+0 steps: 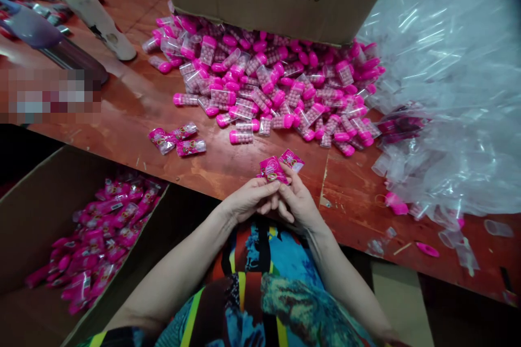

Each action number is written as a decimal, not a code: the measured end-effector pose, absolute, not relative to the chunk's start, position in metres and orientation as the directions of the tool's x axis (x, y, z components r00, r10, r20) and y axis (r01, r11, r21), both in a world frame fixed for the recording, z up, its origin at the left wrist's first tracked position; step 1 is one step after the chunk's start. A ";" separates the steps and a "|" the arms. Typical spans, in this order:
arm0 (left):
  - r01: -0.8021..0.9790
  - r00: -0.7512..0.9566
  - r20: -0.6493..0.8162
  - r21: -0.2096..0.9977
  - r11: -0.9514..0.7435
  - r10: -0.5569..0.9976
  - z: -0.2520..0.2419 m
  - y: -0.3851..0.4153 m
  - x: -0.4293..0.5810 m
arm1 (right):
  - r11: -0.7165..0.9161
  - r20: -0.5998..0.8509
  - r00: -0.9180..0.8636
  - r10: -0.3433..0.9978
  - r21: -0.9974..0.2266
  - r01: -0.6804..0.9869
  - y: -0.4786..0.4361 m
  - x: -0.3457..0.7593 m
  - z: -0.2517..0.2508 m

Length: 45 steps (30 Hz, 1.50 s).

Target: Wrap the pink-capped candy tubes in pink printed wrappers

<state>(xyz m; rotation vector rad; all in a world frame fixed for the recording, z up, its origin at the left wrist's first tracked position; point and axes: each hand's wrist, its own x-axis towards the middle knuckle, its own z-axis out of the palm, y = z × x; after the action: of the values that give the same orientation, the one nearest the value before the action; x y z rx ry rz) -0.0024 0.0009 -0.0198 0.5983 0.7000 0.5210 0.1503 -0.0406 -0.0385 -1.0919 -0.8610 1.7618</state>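
At the table's front edge my left hand [253,195] and my right hand [296,195] are close together, thumbs and fingers pinching a pink printed wrapper [272,169] between them. Another pink wrapper [292,160] lies on the table just behind my right fingers. To the left rest several clear-and-pink wrapped pieces [191,147]. Beyond my hands spreads a large heap of small clear tubes with pink caps [244,108], filled with pale pink beads. Whether anything sits inside the held wrapper cannot be made out.
A cardboard box [264,0] stands behind the heap. Clear plastic bags with empty tubes [448,92] cover the right side. Two bottles [87,11] stand at the left. Below the edge, an open carton [36,195] holds pink wrapped pieces [101,238].
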 end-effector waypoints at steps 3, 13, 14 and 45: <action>-0.351 0.521 -0.460 0.653 0.671 0.720 -0.014 0.008 -0.031 | -0.245 -0.240 -0.108 0.965 -0.969 -0.040 -0.027 0.159 -0.036; -0.244 0.265 -0.469 0.812 0.530 0.842 -0.017 0.016 -0.038 | -0.071 0.024 0.087 0.996 -0.387 0.919 0.025 0.206 -0.047; -0.204 0.287 -0.460 0.828 0.523 0.840 -0.018 0.014 -0.025 | -0.069 0.031 0.087 0.996 -0.389 0.919 0.025 0.203 -0.049; -0.634 -0.145 -0.635 0.648 0.422 0.759 -0.015 0.041 -0.064 | 0.458 0.170 -0.427 0.888 -0.252 0.853 0.107 0.079 -0.039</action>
<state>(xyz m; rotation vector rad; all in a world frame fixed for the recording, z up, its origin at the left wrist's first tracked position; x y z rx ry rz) -0.0640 0.0407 -0.0154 0.1323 1.2160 1.2134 0.0790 0.1070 -0.0394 -1.4932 -2.4330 0.1842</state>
